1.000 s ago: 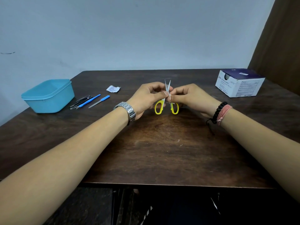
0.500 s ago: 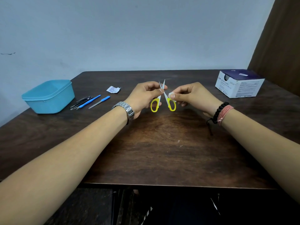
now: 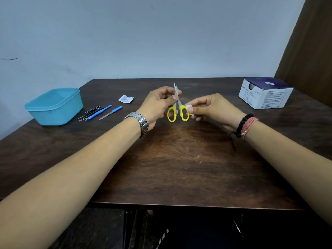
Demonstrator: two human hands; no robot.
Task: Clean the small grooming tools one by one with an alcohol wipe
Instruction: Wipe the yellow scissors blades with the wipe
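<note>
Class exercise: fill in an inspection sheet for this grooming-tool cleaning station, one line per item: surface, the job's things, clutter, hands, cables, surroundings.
Surface: dark wooden table, worn patch in the middle.
Job's things: yellow-handled scissors held upright, blades nearly closed; alcohol wipe at the right handle loop; remaining tools lying beside the blue tub; swab box at far right.
Clutter: torn wrapper lying on the table.
Hands: left hand grips the scissors near the pivot; right hand pinches the wipe.
Cables: nothing seen.
Surroundings: plain pale wall; brown curtain at right.
</note>
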